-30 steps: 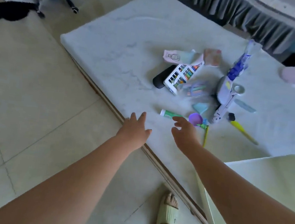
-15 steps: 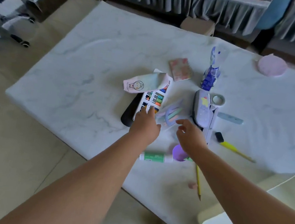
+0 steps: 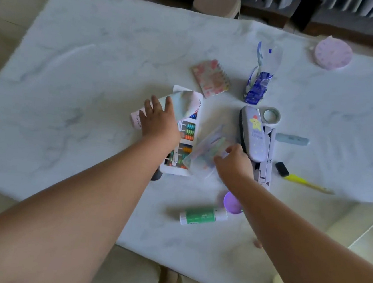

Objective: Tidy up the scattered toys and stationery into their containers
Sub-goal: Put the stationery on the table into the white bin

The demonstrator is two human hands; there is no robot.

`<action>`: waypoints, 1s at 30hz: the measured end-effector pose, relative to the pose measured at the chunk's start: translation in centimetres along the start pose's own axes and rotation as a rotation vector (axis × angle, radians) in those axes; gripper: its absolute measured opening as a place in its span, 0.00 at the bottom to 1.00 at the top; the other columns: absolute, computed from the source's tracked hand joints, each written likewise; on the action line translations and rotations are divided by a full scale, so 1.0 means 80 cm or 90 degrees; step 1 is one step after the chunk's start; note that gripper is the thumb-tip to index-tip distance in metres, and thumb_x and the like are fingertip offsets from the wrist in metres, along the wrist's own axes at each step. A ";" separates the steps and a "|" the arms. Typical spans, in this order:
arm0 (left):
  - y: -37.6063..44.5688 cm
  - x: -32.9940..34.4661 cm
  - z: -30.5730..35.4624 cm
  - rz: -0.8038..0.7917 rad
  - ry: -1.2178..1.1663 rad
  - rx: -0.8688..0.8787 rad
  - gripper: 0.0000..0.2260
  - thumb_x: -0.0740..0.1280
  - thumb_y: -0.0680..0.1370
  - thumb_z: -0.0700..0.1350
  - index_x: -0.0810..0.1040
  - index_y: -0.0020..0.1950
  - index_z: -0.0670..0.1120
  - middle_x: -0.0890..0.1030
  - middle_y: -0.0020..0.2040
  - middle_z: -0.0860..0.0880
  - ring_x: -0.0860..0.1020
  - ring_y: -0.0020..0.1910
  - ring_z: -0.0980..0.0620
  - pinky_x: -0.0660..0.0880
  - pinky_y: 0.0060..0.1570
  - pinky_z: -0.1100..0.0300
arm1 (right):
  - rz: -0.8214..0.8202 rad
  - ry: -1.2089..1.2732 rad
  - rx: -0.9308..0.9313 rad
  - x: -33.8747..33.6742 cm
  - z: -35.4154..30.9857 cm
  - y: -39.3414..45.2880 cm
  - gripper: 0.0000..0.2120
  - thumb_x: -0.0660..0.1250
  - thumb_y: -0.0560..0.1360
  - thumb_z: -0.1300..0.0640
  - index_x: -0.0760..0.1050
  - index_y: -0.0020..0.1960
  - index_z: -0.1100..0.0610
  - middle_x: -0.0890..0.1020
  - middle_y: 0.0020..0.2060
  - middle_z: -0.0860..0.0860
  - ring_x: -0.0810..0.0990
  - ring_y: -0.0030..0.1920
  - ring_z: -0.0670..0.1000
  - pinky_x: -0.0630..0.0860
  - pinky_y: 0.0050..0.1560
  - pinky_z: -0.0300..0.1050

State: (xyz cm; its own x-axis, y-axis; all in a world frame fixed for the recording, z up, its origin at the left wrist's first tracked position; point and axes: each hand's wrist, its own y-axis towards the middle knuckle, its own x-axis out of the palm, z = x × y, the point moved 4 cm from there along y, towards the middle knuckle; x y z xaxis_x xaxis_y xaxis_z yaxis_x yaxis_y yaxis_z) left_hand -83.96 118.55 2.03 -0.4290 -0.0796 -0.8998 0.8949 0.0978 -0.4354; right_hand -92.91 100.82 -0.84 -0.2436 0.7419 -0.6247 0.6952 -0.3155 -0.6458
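Toys and stationery lie scattered on a white marble table [image 3: 94,84]. My left hand [image 3: 158,120] lies with its fingers spread on a pink and teal fabric pouch [image 3: 186,104], which rests on a white abacus toy [image 3: 186,141]. My right hand [image 3: 233,166] has its fingers curled on the edge of a clear plastic pouch [image 3: 205,152] holding coloured items. Just right of it a lavender pencil case [image 3: 253,135] with a star sits on a grey toy [image 3: 266,164]. A green glue stick [image 3: 202,216] and a purple cup [image 3: 232,203] lie near my right forearm.
A tape roll [image 3: 271,115], pale blue bar [image 3: 291,139], yellow highlighter [image 3: 302,180], pink notebook [image 3: 210,79] and blue wrapper [image 3: 257,89] lie around the pile. A pink round lid [image 3: 332,54] sits far right. A black object [image 3: 156,175] shows under the abacus.
My left hand has slid from the abacus up onto the fabric pouch. My right hand has moved forward from above the purple cup onto the clear pouch. The view has come closer.
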 end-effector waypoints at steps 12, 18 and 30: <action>0.063 0.003 -0.011 -0.016 0.038 0.130 0.44 0.72 0.70 0.57 0.50 0.78 0.48 0.67 0.68 0.37 0.69 0.66 0.37 0.60 0.71 0.45 | 0.077 -0.069 0.265 0.049 -0.032 0.026 0.45 0.67 0.70 0.34 0.57 0.70 0.66 0.67 0.62 0.57 0.69 0.65 0.58 0.67 0.64 0.48; 0.053 0.000 -0.014 -0.005 -0.022 0.106 0.40 0.72 0.70 0.57 0.56 0.76 0.49 0.65 0.67 0.39 0.68 0.64 0.38 0.67 0.62 0.48 | 0.023 0.056 0.344 0.050 -0.029 0.037 0.40 0.69 0.66 0.33 0.70 0.66 0.61 0.79 0.59 0.55 0.77 0.60 0.56 0.72 0.63 0.49; -0.021 -0.035 0.041 0.029 -0.102 0.102 0.30 0.68 0.70 0.55 0.64 0.69 0.47 0.72 0.60 0.41 0.76 0.56 0.37 0.71 0.49 0.53 | 0.056 0.270 0.183 -0.003 -0.019 -0.013 0.15 0.66 0.74 0.49 0.69 0.54 0.58 0.82 0.48 0.56 0.83 0.47 0.58 0.80 0.50 0.51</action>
State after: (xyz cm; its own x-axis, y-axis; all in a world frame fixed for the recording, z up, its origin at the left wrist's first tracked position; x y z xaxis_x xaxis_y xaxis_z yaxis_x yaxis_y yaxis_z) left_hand -83.85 115.36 5.37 -0.3748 -0.2368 -0.8964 0.9262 -0.0522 -0.3734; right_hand -92.49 101.86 0.65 0.1441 0.8613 -0.4872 0.4721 -0.4925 -0.7311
